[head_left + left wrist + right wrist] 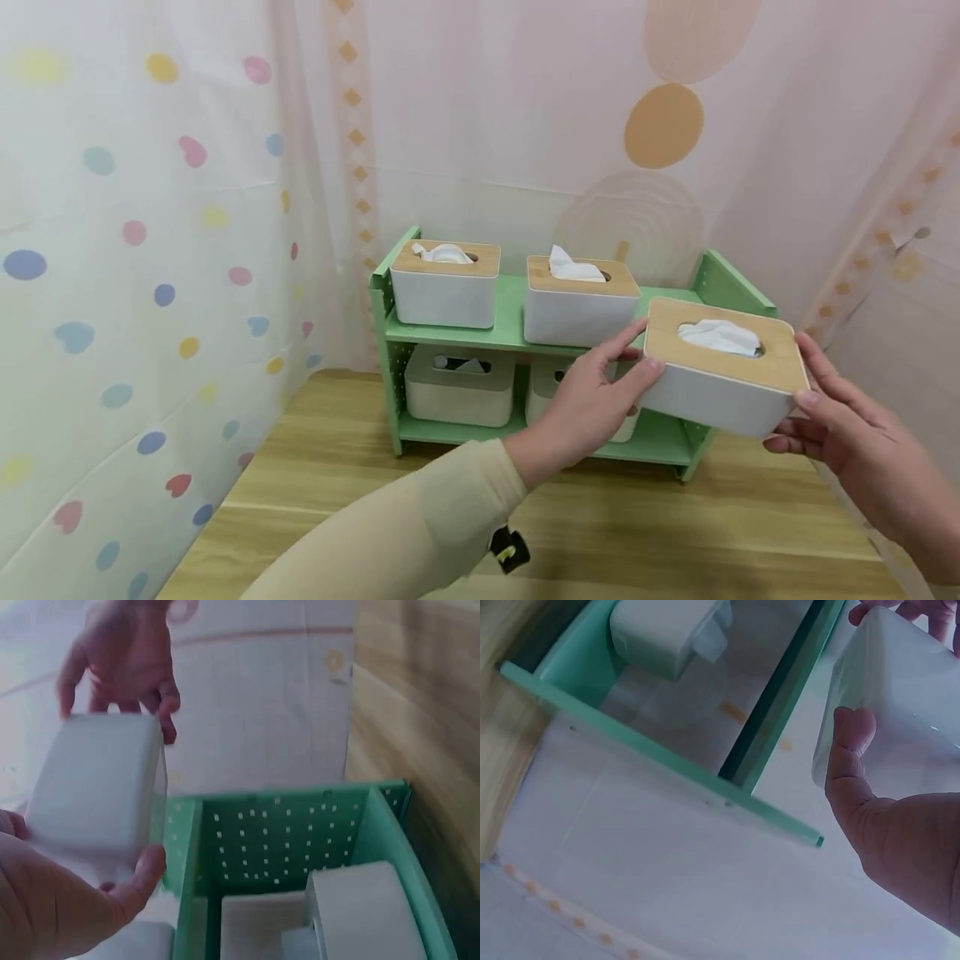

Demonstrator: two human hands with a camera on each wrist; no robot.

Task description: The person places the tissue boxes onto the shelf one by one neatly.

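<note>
Both hands hold a white tissue box (716,400) with a wood-look lid, raised in front of the right end of a green two-tier shelf (457,333). A white tissue pokes from the oval slot in its lid. My left hand (581,404) grips the box's left end, thumb near the lid's edge. At the opposite end, my right hand (862,433) holds it with the thumb by the front corner and fingers at the side and underneath. In the left wrist view the tissue box (97,784) spans the space between both hands.
Two similar wood-lidded boxes, a left one (446,292) and a middle one (577,312), stand on the upper tier. Below are two pale tissue boxes, one (457,400) at left, another partly behind my left arm. The shelf stands on a wooden table (315,492), with patterned curtains (480,125) around.
</note>
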